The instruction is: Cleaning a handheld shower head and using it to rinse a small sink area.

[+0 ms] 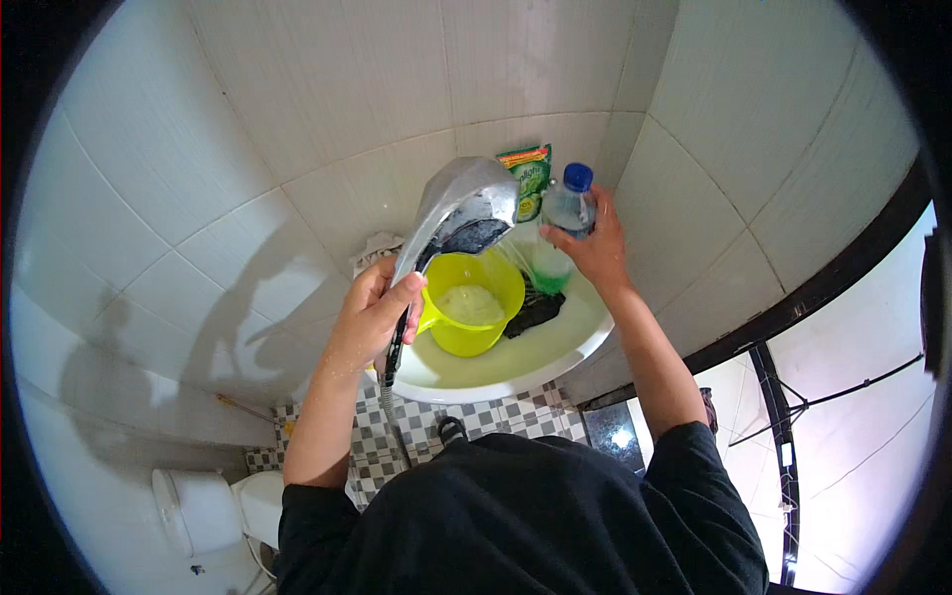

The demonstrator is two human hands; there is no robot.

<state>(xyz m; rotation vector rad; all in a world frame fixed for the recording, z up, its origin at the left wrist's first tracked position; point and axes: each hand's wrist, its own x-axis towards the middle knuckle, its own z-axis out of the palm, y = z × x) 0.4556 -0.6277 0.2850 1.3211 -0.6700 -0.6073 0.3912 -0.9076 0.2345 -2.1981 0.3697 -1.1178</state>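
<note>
My left hand (383,301) grips the handle of a chrome shower head (461,201), which is tilted over a white washbasin (587,346). Water sprays from it toward the right. Under the shower head, a yellow-green plastic dipper (476,338) holds cloudy, foamy water. My right hand (599,249) is closed around a clear plastic bottle (569,204) with a blue cap, held upright at the basin's right side. The bottle's lower end looks green, though spray blurs it. Beside the dipper lies a dark, wet scouring pad or cloth (535,312); which one I cannot tell.
A green Sunlight dish soap pouch (529,178) stands at the back of the basin. A crumpled pale cloth (378,249) is at the left rim. The metal hose (388,409) hangs toward the checkered floor (483,420). A white toilet (201,513) stands lower left; a doorway is right.
</note>
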